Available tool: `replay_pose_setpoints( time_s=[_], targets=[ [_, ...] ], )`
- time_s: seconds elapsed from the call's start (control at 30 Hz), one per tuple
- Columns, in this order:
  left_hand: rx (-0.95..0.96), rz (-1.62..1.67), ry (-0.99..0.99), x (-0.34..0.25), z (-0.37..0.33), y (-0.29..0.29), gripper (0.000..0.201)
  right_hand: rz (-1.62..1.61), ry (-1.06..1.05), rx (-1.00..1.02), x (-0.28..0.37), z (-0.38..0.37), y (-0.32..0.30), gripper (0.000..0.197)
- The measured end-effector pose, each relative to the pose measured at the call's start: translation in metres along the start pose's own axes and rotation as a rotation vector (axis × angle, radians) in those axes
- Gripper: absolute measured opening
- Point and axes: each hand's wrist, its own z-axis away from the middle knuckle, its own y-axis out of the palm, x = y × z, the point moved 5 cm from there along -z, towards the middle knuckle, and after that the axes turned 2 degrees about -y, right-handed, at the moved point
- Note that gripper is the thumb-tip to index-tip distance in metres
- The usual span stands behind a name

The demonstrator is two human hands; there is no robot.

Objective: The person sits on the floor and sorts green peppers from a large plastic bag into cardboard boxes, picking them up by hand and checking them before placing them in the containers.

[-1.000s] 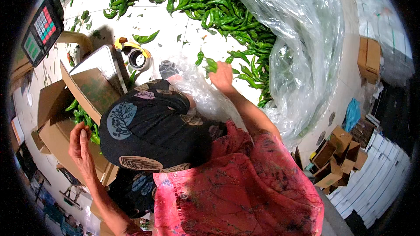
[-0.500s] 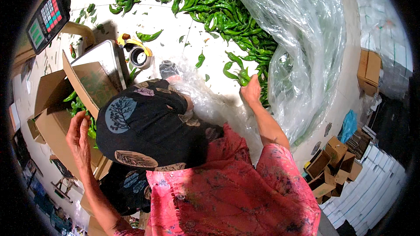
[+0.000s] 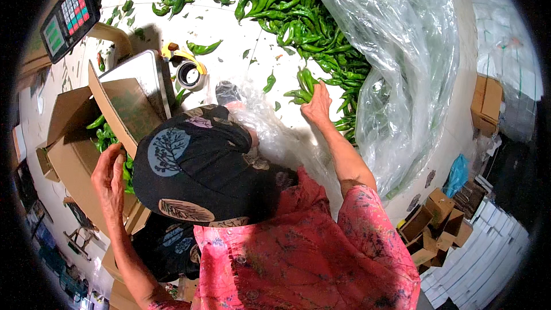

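Note:
My right hand (image 3: 318, 107) is closed around a small bunch of green peppers (image 3: 303, 85), held just above the white floor beside the pile of green peppers (image 3: 321, 34). On the left, my left hand (image 3: 109, 173) is at the open cardboard box (image 3: 72, 158), its fingers loosely bent and partly apart. Green peppers (image 3: 105, 136) inside the box lie right by those fingers. I see nothing gripped in that hand, though the box flap and fingers hide part of the peppers.
The box stands against a weighing scale platform (image 3: 140, 74) with a keypad display (image 3: 70, 18). A tape dispenser (image 3: 189, 74) lies beside it. Clear plastic sheeting (image 3: 402, 80) covers the right side of the pile. Small cardboard boxes (image 3: 439, 229) and white stacks (image 3: 488, 252) are at lower right.
My right hand has drawn the bunch of peppers slightly left, away from the pile's edge. My left hand stays by the box with little movement.

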Motion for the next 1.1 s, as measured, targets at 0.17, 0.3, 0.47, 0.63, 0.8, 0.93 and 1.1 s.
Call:
replay_pose_setpoints(
  time_s=[0.17,0.3,0.47,0.63,0.8,0.93,1.1],
  targets=[
    [-0.098,-0.024,0.102,-0.006,0.002,0.002,0.023,0.032,0.135,0.208,0.015,-0.002,0.006,0.086],
    [-0.077,-0.031,0.102,-0.012,0.000,0.002,0.021,0.132,0.256,0.346,0.033,0.003,0.012,0.109],
    [-0.079,0.001,0.106,-0.008,0.000,0.002,0.020,0.193,0.211,0.245,0.053,-0.006,0.005,0.112],
    [-0.094,-0.092,0.123,-0.019,-0.001,0.001,0.020,0.273,0.161,0.331,0.060,-0.026,0.003,0.105],
    [-0.112,-0.108,0.121,-0.026,0.002,0.000,0.019,0.229,0.151,0.225,0.061,-0.027,0.003,0.086],
    [-0.094,-0.124,0.131,-0.027,0.002,-0.002,0.020,0.216,-0.022,0.051,0.060,-0.023,-0.001,0.082],
    [-0.104,-0.088,0.162,-0.026,0.002,-0.002,0.017,0.254,0.045,0.122,0.070,-0.039,-0.001,0.082]
  ],
)
